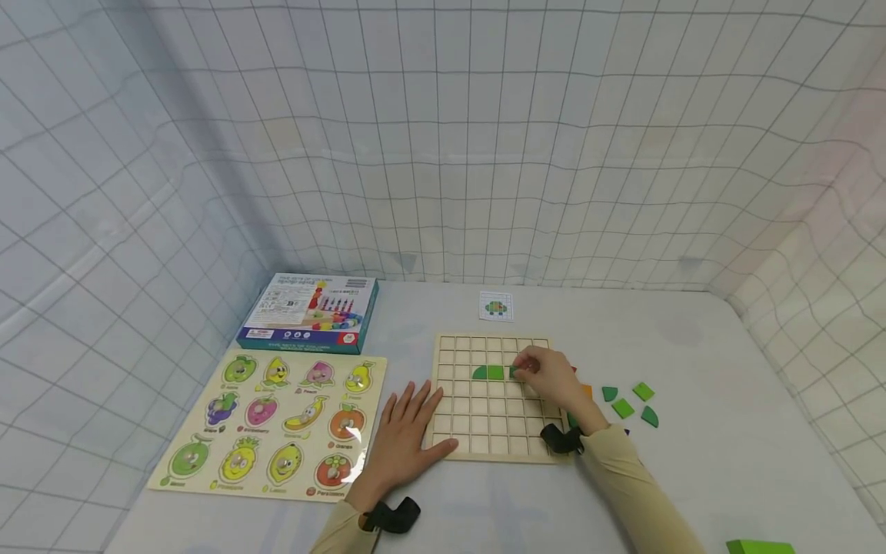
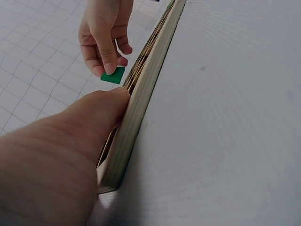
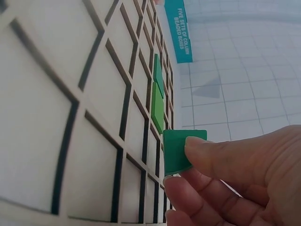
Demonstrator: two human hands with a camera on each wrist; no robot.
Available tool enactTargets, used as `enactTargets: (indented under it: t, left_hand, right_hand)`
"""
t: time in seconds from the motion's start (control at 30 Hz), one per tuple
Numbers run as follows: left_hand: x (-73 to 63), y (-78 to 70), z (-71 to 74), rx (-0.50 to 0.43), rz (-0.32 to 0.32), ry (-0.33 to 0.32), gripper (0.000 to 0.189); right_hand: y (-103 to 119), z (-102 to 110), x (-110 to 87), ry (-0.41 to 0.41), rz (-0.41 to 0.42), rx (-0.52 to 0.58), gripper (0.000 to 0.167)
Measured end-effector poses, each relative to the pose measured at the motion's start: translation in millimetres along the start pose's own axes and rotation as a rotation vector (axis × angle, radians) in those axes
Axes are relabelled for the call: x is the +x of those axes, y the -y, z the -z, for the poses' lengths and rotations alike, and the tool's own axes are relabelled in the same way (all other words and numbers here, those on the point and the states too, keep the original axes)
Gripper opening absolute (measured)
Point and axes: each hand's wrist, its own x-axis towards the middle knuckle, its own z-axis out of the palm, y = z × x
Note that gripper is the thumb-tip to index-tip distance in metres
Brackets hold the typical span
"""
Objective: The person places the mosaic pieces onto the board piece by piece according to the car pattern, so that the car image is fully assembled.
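Note:
My right hand (image 1: 552, 378) pinches a dark green quarter-circle tile (image 3: 175, 149) between thumb and fingers, just above the wooden grid board (image 1: 479, 425). In the right wrist view one straight corner of that tile shows clearly; the fingers cover part of the rest. On the board, a dark green quarter-circle tile (image 1: 481, 373) lies beside a light green square tile (image 1: 495, 372) in the same row. My left hand (image 1: 407, 440) lies with fingers spread at the board's left side. Its thumb rests on the board's edge in the left wrist view.
Several loose green tiles (image 1: 623, 408) lie right of the board, with an orange piece (image 1: 587, 390) partly behind my right hand. A small pattern card (image 1: 496, 306) lies behind the board. Leftward are a fruit puzzle (image 1: 270, 431) and a box (image 1: 311, 312). A green block (image 1: 760, 547) sits front right.

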Motion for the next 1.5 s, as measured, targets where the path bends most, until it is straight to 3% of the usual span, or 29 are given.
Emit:
enactTargets:
  t: [0.67, 1.5]
  left_hand:
    - [-0.7, 3.3, -3.8, 0.006, 0.005, -0.009, 0.082]
    - [-0.6, 3.2, -2.1, -0.010, -0.003, -0.004, 0.082]
  right_hand:
    - [3.8, -6.3, 6.6, 0.027, -0.083, -0.050, 0.004]
    - [2.7, -5.6, 4.0, -0.008, -0.083, -0.166, 0.006]
